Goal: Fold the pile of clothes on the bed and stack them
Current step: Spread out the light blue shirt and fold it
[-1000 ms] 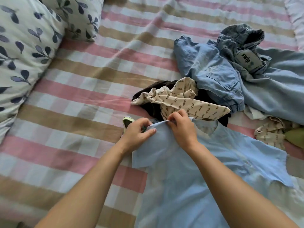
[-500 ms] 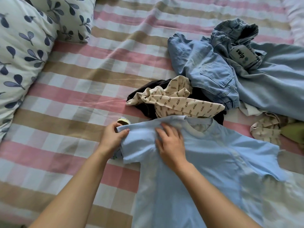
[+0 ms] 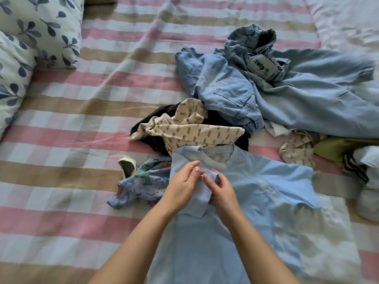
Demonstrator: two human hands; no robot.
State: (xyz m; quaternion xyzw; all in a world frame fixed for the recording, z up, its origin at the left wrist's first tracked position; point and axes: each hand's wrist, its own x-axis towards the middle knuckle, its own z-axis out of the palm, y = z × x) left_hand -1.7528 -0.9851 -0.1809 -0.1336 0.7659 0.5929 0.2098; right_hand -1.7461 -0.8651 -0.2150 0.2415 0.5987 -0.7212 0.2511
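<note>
Light blue T-shirt [image 3: 256, 191] flat on the bed [image 3: 71, 160], long axis near-to-far, collar toward the clothes pile [image 3: 225, 93]. I see left hand [image 3: 182, 187] and right hand [image 3: 222, 193] both pinching its folded-in sleeve [image 3: 202, 198].

Counted on one striped bed sheet [image 3: 82, 111]: two hands, a left hand [image 3: 182, 185] and a right hand [image 3: 221, 193]; one light-blue T-shirt [image 3: 256, 191]; two leaf-print pillows [image 3: 47, 27] [image 3: 12, 78]; two cream squiggle-print garments [image 3: 194, 132] [image 3: 297, 148]; apparently three denim pieces [image 3: 225, 93] [image 3: 246, 44] [image 3: 317, 99]; one black garment [image 3: 158, 117]; one dinosaur-print garment [image 3: 147, 181]; one green garment [image 3: 338, 148].
</note>
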